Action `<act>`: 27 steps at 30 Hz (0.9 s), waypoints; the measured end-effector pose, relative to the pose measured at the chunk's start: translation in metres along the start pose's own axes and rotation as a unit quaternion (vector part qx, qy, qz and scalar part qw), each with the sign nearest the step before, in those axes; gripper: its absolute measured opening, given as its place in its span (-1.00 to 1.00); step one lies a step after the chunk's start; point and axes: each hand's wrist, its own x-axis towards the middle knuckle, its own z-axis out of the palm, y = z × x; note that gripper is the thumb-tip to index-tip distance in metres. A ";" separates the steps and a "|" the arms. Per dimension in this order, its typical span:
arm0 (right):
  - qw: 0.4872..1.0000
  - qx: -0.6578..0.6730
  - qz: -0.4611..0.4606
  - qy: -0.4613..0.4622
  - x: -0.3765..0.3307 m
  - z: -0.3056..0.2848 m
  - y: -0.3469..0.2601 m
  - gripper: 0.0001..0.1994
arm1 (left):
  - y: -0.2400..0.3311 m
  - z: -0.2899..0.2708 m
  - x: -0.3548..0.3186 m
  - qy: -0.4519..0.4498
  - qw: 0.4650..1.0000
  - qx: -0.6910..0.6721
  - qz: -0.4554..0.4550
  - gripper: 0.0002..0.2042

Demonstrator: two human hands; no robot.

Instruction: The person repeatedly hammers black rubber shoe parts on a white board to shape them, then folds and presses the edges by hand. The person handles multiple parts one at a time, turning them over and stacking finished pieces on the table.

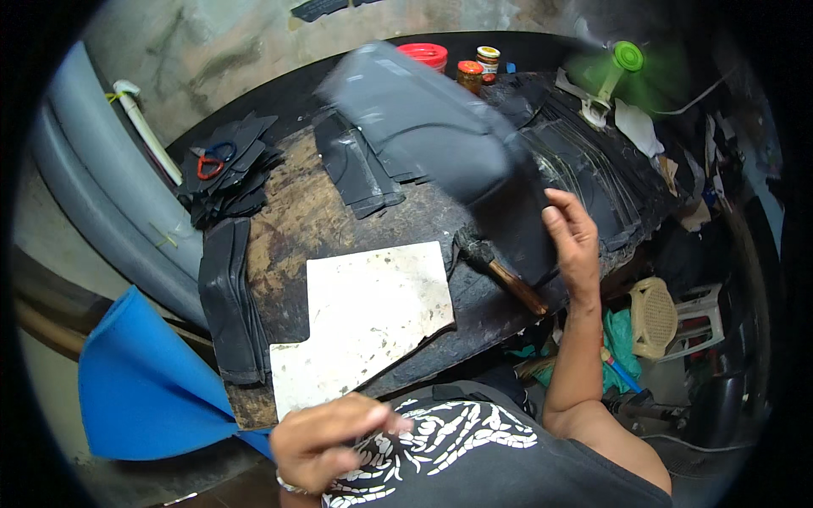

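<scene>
My right hand (574, 240) is raised over the right side of the worktable and grips a large dark grey sheet of leather-like material (423, 127), which is blurred in mid-air above the bench. My left hand (326, 440) hangs near my chest at the table's front edge, fingers loosely curled, holding nothing that I can make out. A hammer (500, 271) with a wooden handle lies on the bench just left of my right hand. A white, stained cutting slab (373, 317) lies on the dark worktable (296, 212) in front of me.
Stacks of black cut pieces (233, 173) lie at the left with red-handled scissors (209, 162) on them. More black strips (229, 305) hang at the table's left edge. Jars (470, 72) and a green fan (618, 72) stand at the back. A blue sheet (144, 389) is at lower left, a beige stool (656, 317) at right.
</scene>
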 end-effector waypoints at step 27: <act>0.928 -0.316 0.078 -0.184 0.139 0.283 0.091 -0.65 | -0.131 -0.035 -0.009 0.129 0.924 0.352 -0.080 -0.80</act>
